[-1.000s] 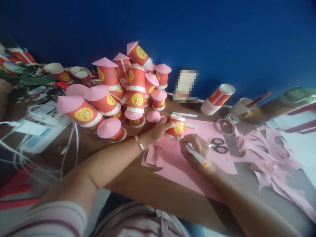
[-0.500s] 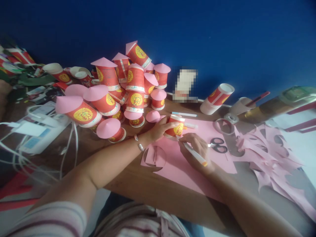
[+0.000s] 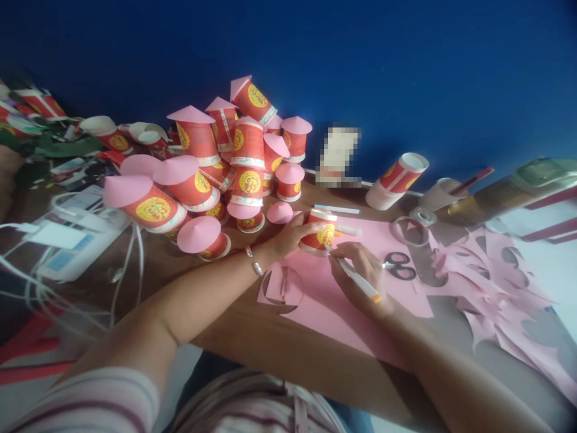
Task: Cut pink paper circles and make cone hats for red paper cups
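My left hand [image 3: 291, 236] is wrapped round a red paper cup [image 3: 318, 231] with a yellow round emblem and a white rim. In my right hand [image 3: 359, 270] is a white marker [image 3: 360, 280] with an orange end, held like a pen. Its tip meets the lower edge of the cup or lies just beside it. Under both hands spreads a pink paper sheet [image 3: 324, 300]. Black-handled scissors [image 3: 400, 266] lie on it right of my right hand. A second marker [image 3: 349, 230] rests behind the cup, and a blue-capped marker [image 3: 337, 209] lies farther back.
Several red cups with pink paper cones [image 3: 193, 135] are piled at the left. A white power strip [image 3: 72, 240] with cables lies nearer. Pink paper scraps [image 3: 487, 282], a tape roll [image 3: 409, 231] and stacked cups [image 3: 396, 180] stand to the right. A blue wall [image 3: 383, 72] rises behind.
My right hand and the marker have shifted very slightly to the right. The cup stays in my left hand, almost unmoved.
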The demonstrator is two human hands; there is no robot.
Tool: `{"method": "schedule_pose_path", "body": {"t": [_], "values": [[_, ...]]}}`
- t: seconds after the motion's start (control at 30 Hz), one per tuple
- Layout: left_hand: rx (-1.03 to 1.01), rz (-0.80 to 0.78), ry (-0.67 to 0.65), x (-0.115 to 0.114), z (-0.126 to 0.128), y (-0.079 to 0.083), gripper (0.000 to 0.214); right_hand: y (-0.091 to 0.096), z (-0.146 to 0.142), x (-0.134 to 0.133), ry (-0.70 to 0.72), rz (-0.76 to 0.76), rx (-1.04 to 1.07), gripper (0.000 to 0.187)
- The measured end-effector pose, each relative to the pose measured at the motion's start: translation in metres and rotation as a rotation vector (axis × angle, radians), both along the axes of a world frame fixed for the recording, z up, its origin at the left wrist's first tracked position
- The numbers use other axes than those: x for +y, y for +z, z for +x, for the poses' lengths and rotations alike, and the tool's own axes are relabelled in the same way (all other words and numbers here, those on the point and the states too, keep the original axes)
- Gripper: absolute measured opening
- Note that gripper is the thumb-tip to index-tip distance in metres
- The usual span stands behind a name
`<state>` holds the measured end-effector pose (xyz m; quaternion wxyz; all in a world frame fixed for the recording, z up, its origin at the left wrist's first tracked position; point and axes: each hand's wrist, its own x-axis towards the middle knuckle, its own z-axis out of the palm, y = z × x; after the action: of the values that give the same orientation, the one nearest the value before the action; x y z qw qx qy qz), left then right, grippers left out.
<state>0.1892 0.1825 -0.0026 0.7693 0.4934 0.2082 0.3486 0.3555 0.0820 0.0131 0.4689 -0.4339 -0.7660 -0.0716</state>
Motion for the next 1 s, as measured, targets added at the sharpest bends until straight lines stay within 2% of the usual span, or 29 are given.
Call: {"method": "schedule_pose_path", "body": {"t": [0.5, 0.87, 1.0], "values": [[-0.014, -0.013, 0.059, 0.0008, 0.0028, -0.0025, 0.041, 0.0011, -0.0034, -0.0002, -0.030, 0.024, -0.011, 0.020], [-0.013, -0.024, 0.056, -0.0013, 0.0031, 0.0035, 0.041, -0.0023, -0.0023, -0.0003, -0.009, 0.027, -0.010, 0.020], [0.020, -0.074, 0.059, -0.0021, 0.0024, 0.0052, 0.047, -0.0017, -0.0022, -0.0004, -0.025, 0.020, -0.019, 0.020]]}}
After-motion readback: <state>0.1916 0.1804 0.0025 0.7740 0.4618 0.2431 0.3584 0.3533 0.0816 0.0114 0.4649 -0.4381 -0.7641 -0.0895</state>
